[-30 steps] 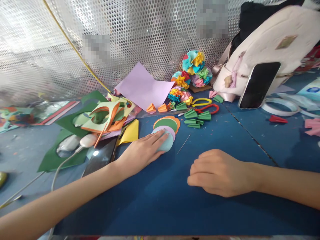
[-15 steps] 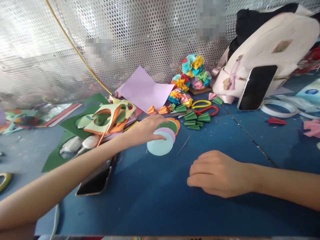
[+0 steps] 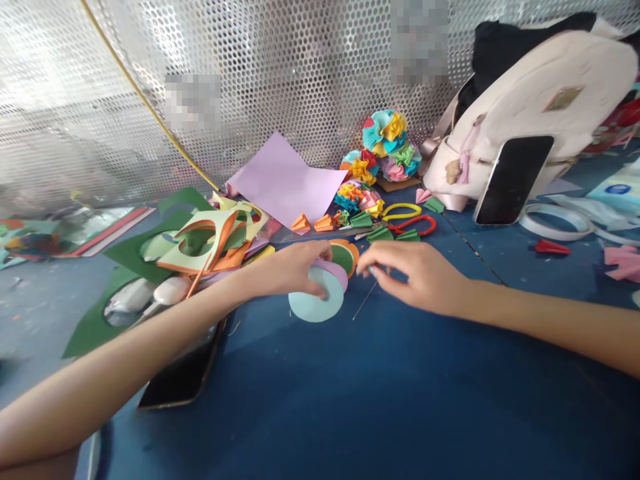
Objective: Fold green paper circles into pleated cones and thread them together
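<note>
My left hand pinches a light blue paper circle and a lilac paper circle, thumb on top and fingers at the far edge. Behind them a green paper circle and an orange one partly show. Just right of the stack is my right hand. Its fingers are bent, a gap shows between thumb and forefinger, and I see nothing in them. A thin needle-like strand lies on the blue table between the hands.
Folded green paper pieces and red- and yellow-handled scissors lie behind. Paper offcuts and a phone are at left. Ruffled paper balls, another phone, a backpack and white tape stand at the back.
My right hand has moved forward and left to beside the circles, its fingers less closed. My left hand has closed on the front circles, and the light blue and lilac ones have tilted up.
</note>
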Motion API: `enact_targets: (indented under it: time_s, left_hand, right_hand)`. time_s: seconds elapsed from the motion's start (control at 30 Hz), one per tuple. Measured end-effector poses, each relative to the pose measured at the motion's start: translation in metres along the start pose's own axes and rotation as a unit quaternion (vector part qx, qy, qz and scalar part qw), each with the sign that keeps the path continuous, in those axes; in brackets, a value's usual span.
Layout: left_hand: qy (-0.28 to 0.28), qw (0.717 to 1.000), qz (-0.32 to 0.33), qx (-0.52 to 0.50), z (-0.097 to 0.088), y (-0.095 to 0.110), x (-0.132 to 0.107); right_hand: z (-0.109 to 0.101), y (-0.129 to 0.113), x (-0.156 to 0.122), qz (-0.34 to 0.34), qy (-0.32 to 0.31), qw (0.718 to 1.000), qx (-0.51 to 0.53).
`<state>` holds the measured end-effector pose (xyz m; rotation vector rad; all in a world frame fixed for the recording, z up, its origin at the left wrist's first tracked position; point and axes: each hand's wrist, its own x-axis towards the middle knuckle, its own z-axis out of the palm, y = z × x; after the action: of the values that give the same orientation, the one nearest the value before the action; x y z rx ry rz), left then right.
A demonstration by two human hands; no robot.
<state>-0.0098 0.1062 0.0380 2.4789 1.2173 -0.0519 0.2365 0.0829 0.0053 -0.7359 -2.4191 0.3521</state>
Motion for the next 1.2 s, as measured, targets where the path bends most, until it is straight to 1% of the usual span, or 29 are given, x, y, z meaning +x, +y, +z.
enact_targets:
  time_s: [0.03,0.07,0.13,0.2,0.23,0.27,0.33,0.37,0.47,0.63,0.77,0.93,1.13,1.2]
  left_hand:
    - [0.017,1.000,-0.006,-0.003,0.001,0.002,-0.004]
    - [0.038,0.999,-0.014,-0.003,0.002,0.006,-0.009]
    - [0.080,0.997,-0.022,0.004,0.005,0.016,-0.021]
    - [0.129,0.991,0.035,0.008,0.010,0.030,-0.036]
    - [0.152,0.985,0.076,0.008,0.012,0.037,-0.043]
    - [0.168,0.977,0.131,0.009,0.015,0.044,-0.050]
    - [0.175,0.966,0.189,0.014,0.021,0.056,-0.061]
    - [0.170,0.962,0.213,0.015,0.024,0.060,-0.064]
    - [0.183,0.950,0.254,-0.009,0.031,0.063,-0.069]
    - [0.175,0.944,0.267,-0.080,0.041,0.050,-0.069]
    - [0.178,0.938,0.254,-0.155,0.045,0.044,-0.069]
    - [0.178,0.934,0.233,-0.203,0.046,0.041,-0.066]
    - [0.202,0.924,0.226,-0.233,0.051,0.038,-0.064]
    - [0.206,0.922,0.227,-0.236,0.052,0.037,-0.064]
  right_hand:
    - [0.000,0.006,0.010,0.034,0.009,0.999,0.005]
    - [0.001,0.011,0.019,0.048,0.002,0.999,0.008]
    - [0.007,0.017,0.034,0.039,-0.019,0.999,-0.008]
    - [0.016,0.020,0.041,-0.020,-0.071,0.996,-0.043]
    - [0.022,0.020,0.042,-0.052,-0.093,0.992,-0.068]
    - [0.028,0.019,0.042,-0.077,-0.110,0.986,-0.100]
    - [0.038,0.018,0.039,-0.078,-0.108,0.978,-0.158]
    - [0.042,0.017,0.037,-0.080,-0.116,0.976,-0.167]
    - [0.047,0.016,0.035,-0.081,-0.127,0.972,-0.178]
    - [0.047,0.016,0.037,-0.088,-0.132,0.969,-0.190]
    - [0.049,0.018,0.037,-0.098,-0.124,0.967,-0.199]
    - [0.046,0.020,0.039,-0.116,-0.091,0.970,-0.192]
    - [0.042,0.023,0.038,-0.162,-0.017,0.971,-0.175]
    - [0.041,0.023,0.037,-0.151,-0.002,0.977,-0.151]
